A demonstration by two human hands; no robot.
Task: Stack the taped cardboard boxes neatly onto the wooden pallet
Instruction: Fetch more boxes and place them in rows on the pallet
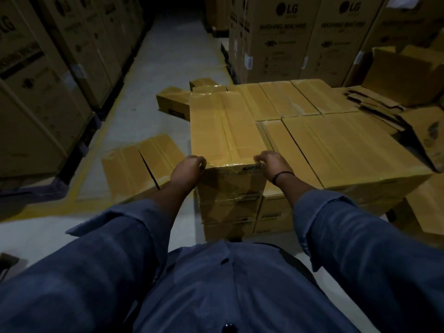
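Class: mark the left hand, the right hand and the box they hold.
left hand (pixel 188 169), head view, on its back.
right hand (pixel 272 164), head view, on its back.
box (pixel 225 126), head view, on its taped top.

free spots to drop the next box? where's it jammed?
Free: the lower tops right of the held box, and grey floor between the stack and the washing-machine cartons. Crowded: flattened cardboard at the far right; loose boxes left of the stack.

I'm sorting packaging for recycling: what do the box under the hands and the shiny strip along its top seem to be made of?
Top box: brown cardboard, matte, judging by creased flaps and folded edges; corrugation itself isn't visible. Shiny strip: probably clear plastic packing tape, glossy and wrinkled where light catches it. Left hand and right hand grip the near corners.
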